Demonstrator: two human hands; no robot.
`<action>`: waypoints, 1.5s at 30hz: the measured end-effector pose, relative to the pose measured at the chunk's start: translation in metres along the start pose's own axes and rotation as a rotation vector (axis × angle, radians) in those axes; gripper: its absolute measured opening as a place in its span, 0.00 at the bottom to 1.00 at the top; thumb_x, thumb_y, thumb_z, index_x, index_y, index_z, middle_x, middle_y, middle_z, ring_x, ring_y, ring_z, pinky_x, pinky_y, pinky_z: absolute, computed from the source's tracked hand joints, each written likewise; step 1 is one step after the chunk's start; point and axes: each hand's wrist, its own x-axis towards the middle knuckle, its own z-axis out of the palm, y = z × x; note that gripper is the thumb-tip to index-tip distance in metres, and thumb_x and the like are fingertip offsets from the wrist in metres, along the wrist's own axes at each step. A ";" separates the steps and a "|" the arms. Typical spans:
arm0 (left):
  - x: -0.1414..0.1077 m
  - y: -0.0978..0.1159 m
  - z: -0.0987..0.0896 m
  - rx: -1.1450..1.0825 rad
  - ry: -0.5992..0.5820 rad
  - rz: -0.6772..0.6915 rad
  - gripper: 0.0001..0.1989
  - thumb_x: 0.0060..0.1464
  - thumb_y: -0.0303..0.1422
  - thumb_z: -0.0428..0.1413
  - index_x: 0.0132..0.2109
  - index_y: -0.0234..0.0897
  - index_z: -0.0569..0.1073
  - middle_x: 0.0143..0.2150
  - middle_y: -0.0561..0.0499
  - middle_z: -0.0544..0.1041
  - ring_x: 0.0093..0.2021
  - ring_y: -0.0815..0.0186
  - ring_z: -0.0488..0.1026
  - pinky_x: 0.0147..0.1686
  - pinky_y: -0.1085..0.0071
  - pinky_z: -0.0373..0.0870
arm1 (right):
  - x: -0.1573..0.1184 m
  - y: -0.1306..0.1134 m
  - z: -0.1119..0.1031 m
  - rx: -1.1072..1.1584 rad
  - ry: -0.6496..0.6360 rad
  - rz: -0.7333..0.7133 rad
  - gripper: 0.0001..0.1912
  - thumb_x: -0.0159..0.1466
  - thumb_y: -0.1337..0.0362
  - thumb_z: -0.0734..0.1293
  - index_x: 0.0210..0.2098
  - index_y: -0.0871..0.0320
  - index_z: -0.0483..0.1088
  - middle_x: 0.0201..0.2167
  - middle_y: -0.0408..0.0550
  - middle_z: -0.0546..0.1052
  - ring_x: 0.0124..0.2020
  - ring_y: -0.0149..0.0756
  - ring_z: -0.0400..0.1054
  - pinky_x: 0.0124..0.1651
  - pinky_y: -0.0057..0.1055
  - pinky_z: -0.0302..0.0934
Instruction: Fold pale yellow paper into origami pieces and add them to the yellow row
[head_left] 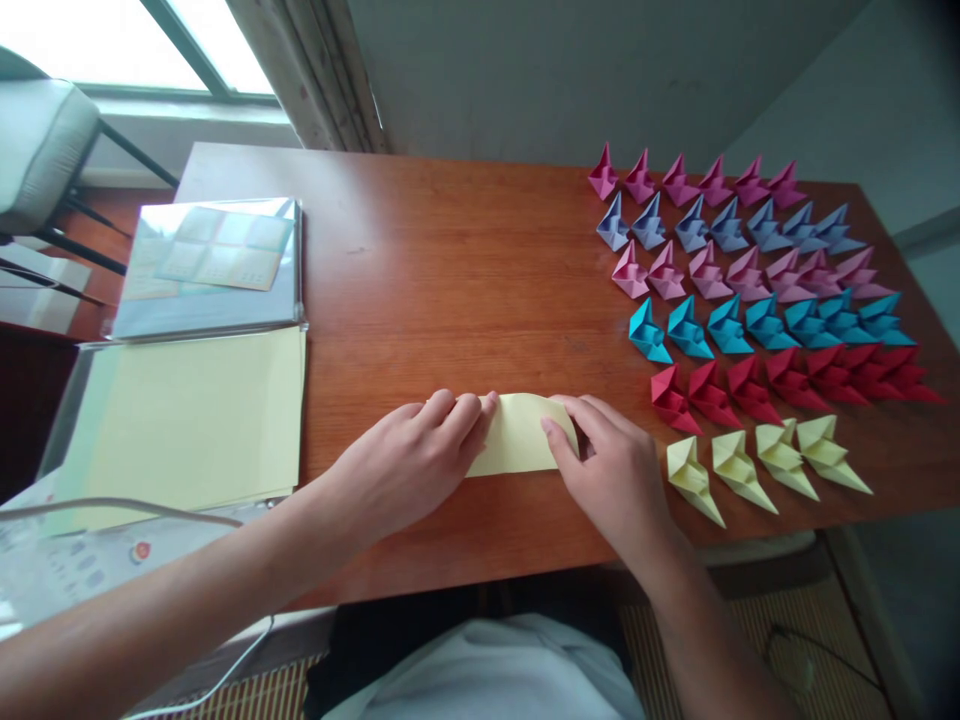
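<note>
A pale yellow sheet of paper (517, 440), folded into a strip, lies at the front middle of the table between my hands. Curled over its left end is my left hand (427, 450), with the fingers closed and pressed on the paper; that end is hidden beneath them. At the other end my right hand (611, 455) pinches the paper between thumb and fingers, and the edge there bows upward. Just right of that hand stand several folded yellow paper figures (739, 470) in a row.
Behind the yellow row are rows of folded figures: red (750, 390), blue (727, 325), pink (705, 270), lilac (690, 225) and magenta (679, 182). A stack of yellow paper (195, 420) and a clear-wrapped pack (217, 300) lie left. A cable (150, 508) crosses the front left.
</note>
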 end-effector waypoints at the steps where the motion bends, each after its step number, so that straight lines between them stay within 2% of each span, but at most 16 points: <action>1: 0.000 0.000 0.000 0.001 -0.006 -0.001 0.23 0.66 0.23 0.47 0.66 0.24 0.64 0.43 0.43 0.74 0.39 0.60 0.71 0.34 0.63 0.67 | -0.001 0.000 0.001 -0.009 0.006 -0.010 0.09 0.70 0.65 0.63 0.45 0.57 0.75 0.38 0.51 0.81 0.39 0.43 0.76 0.43 0.36 0.67; 5: 0.001 0.002 -0.002 0.022 -0.032 -0.008 0.23 0.66 0.23 0.46 0.67 0.25 0.63 0.45 0.43 0.75 0.40 0.60 0.71 0.33 0.63 0.68 | -0.005 0.000 0.003 -0.062 0.071 -0.112 0.11 0.71 0.68 0.63 0.49 0.58 0.75 0.40 0.52 0.81 0.41 0.42 0.75 0.46 0.37 0.67; 9: 0.000 0.004 -0.003 0.045 -0.033 -0.008 0.24 0.66 0.23 0.46 0.67 0.23 0.62 0.46 0.42 0.74 0.40 0.60 0.71 0.34 0.64 0.69 | -0.010 0.001 0.003 -0.052 0.099 -0.299 0.18 0.69 0.74 0.64 0.56 0.58 0.73 0.49 0.53 0.81 0.49 0.43 0.74 0.54 0.40 0.68; 11: 0.000 0.004 -0.003 0.049 -0.038 -0.010 0.24 0.66 0.23 0.47 0.67 0.22 0.62 0.47 0.41 0.74 0.41 0.60 0.72 0.34 0.64 0.69 | -0.013 0.001 0.003 -0.045 0.093 -0.385 0.19 0.68 0.76 0.65 0.57 0.60 0.73 0.53 0.54 0.80 0.52 0.44 0.73 0.55 0.41 0.69; 14: 0.000 0.005 -0.004 0.050 -0.051 -0.013 0.25 0.65 0.23 0.48 0.67 0.21 0.61 0.47 0.40 0.73 0.42 0.60 0.72 0.34 0.64 0.69 | -0.016 -0.001 0.003 -0.043 0.087 -0.460 0.18 0.67 0.77 0.67 0.55 0.64 0.74 0.52 0.55 0.81 0.53 0.45 0.73 0.55 0.41 0.70; 21: 0.000 0.006 -0.004 0.056 -0.043 -0.022 0.24 0.65 0.24 0.48 0.66 0.25 0.63 0.45 0.41 0.73 0.41 0.61 0.72 0.33 0.66 0.68 | -0.018 0.001 0.006 -0.087 0.045 -0.537 0.15 0.67 0.77 0.67 0.53 0.66 0.75 0.55 0.54 0.80 0.56 0.47 0.73 0.56 0.43 0.70; 29: 0.002 0.005 -0.004 0.068 -0.010 -0.016 0.23 0.66 0.23 0.47 0.66 0.21 0.64 0.43 0.42 0.74 0.39 0.61 0.72 0.31 0.66 0.70 | -0.016 0.005 -0.004 -0.131 -0.023 -0.634 0.13 0.69 0.76 0.66 0.52 0.69 0.76 0.55 0.57 0.79 0.57 0.51 0.73 0.55 0.44 0.71; 45: 0.001 0.005 -0.002 0.067 -0.016 -0.016 0.23 0.66 0.24 0.45 0.66 0.22 0.64 0.45 0.41 0.74 0.38 0.61 0.71 0.32 0.65 0.70 | -0.016 0.009 -0.004 -0.152 -0.086 -0.645 0.15 0.69 0.74 0.67 0.54 0.67 0.75 0.58 0.53 0.77 0.58 0.51 0.71 0.56 0.45 0.69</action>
